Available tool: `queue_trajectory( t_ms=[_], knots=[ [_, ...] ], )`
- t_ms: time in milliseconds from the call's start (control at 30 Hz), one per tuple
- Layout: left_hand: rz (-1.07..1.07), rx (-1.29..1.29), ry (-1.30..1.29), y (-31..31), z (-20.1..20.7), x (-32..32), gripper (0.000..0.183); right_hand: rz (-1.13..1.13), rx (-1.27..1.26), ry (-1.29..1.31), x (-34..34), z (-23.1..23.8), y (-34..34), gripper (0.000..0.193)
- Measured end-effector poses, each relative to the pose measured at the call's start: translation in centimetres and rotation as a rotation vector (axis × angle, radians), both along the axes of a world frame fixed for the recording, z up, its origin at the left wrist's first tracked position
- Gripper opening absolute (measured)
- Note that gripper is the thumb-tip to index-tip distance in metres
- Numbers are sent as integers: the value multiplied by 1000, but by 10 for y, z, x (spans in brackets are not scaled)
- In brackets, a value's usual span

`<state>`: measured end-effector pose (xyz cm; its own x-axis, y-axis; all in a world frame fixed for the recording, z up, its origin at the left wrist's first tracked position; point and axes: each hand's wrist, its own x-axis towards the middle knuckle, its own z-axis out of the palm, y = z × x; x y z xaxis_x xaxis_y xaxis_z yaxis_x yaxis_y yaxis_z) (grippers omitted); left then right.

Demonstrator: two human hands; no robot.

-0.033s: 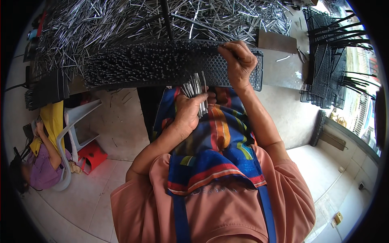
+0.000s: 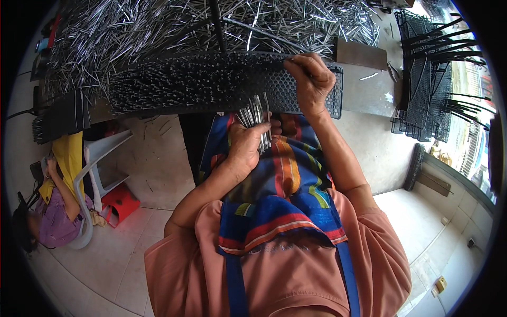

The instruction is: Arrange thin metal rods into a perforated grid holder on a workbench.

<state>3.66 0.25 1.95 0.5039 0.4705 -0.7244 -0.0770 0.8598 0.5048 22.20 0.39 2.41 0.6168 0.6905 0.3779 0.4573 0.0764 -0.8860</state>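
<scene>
My left hand [image 2: 246, 142] is closed round a fanned bundle of thin silvery metal strips [image 2: 255, 112], held over my striped apron at the front edge of a perforated rack. That long dark rack [image 2: 334, 105] lies across the bench, with many thin dark pieces [image 2: 169, 82] standing upright in its left and middle holes. Holes at its right end show bare. Above this right part, my right hand [image 2: 315, 79] has its fingers pinched together by the rack's far edge. Whatever those fingertips hold, if anything, is too small to make out.
A large heap of loose metal strips [image 2: 137, 31] covers the bench behind the rack. A brown block [image 2: 362, 55] and pliers [image 2: 393, 73] lie at right, near stacked black mesh racks [image 2: 430, 79]. Left, another person [image 2: 58, 216] sits by a grey chair [image 2: 84, 185] and red container [image 2: 120, 205].
</scene>
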Motion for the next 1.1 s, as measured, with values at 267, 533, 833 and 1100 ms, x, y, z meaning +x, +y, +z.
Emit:
queue_trajectory(
  t_ms=[267,533,833,1100],
  knots=[
    [14,49,-17,1,3,3,22,19,-16,-50,-1,4,1,13],
    [62,53,-25,0,-1,4,21,22,9,-84,-4,1,2,14],
    [26,-19,2,1,-4,3,25,-2,-104,-171,-13,-16,2,14],
    [87,8,-55,2,-4,6,26,47,-181,-291,-8,-9,9,10]
  ],
)
